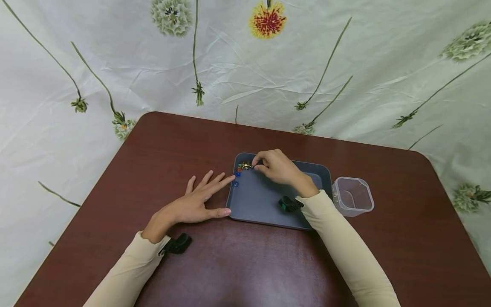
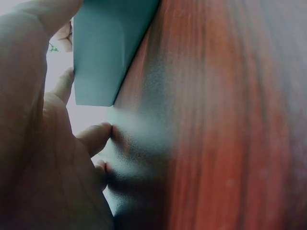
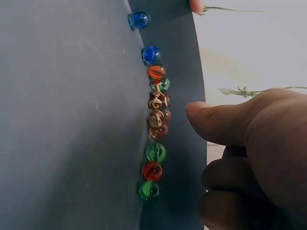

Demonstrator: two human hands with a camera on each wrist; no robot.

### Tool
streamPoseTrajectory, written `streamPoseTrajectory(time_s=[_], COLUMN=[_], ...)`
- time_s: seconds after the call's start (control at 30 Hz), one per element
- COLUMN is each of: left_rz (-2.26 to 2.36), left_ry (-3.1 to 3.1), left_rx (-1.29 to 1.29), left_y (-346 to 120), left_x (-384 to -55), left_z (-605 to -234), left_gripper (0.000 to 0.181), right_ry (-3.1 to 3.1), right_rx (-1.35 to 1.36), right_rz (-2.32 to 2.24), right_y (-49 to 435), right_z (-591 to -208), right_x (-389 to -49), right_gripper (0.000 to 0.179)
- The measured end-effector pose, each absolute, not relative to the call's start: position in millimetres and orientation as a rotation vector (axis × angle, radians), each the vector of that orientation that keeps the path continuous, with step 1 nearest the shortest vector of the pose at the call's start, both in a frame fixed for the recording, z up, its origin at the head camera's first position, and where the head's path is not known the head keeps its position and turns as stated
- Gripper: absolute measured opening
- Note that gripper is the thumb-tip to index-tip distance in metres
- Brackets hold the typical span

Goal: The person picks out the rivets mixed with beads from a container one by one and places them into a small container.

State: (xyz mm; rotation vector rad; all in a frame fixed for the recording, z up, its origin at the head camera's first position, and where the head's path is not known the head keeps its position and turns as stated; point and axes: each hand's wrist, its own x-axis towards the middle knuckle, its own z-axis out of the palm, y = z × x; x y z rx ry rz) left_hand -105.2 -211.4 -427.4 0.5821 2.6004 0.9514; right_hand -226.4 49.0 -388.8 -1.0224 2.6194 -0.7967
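Observation:
Several glass marbles (image 3: pixel 156 72) line the inner edge of a dark grey tray (image 1: pixel 257 204); blue, orange, green, red and brownish ones show in the right wrist view. Over the tray's far side, my right hand (image 1: pixel 279 167) reaches down beside the marbles with bent fingers. Its thumb (image 3: pixel 211 120) points toward the row, apart from it in the right wrist view; whether a marble sits between thumb and forefinger is hidden. My left hand (image 1: pixel 195 204) spreads its straight fingers at the tray's left side, with a fingertip and the thumb tip at the rim.
A clear plastic box (image 1: pixel 353 197) stands at the tray's right side. Both lie on a reddish-brown wooden table (image 1: pixel 184 145). Behind the table hangs a white flower-print cloth (image 1: pixel 245 64). Each wrist wears a small black camera.

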Motion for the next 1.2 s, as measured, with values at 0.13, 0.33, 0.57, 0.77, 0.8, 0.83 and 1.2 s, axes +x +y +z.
streamPoseTrajectory(time_s=[0.13, 0.33, 0.57, 0.77, 0.8, 0.83, 1.2], left_rz=[0.942, 0.946, 0.951, 0.960, 0.960, 0.960, 0.955], left_ry=[2.607, 2.601, 2.595, 2.591, 2.591, 2.591, 2.591], left_rx=[0.584, 0.586, 0.577, 0.574, 0.574, 0.574, 0.571], left_y=[-212, -211, -210, -209, -209, -209, -209], left_x=[-105, -105, -105, -105, -105, -105, -105], left_z=[-427, -427, -425, -425, -425, -425, -424], left_gripper=[0.086, 0.085, 0.085, 0.086, 0.086, 0.086, 0.086], right_ry=[2.617, 2.621, 2.621, 2.660, 2.667, 2.671, 2.675], right_rx=[-1.042, -1.031, -1.014, -0.991, -0.985, -0.981, -1.003], right_rz=[-0.792, -0.767, -0.733, -0.672, -0.665, -0.660, -0.627], right_y=[41, 33, 28, 26, 26, 26, 23], right_z=[-391, -396, -400, -402, -403, -403, -407], right_x=[-227, -228, -229, -229, -229, -229, -228], right_gripper=[0.016, 0.017, 0.018, 0.018, 0.018, 0.018, 0.018])
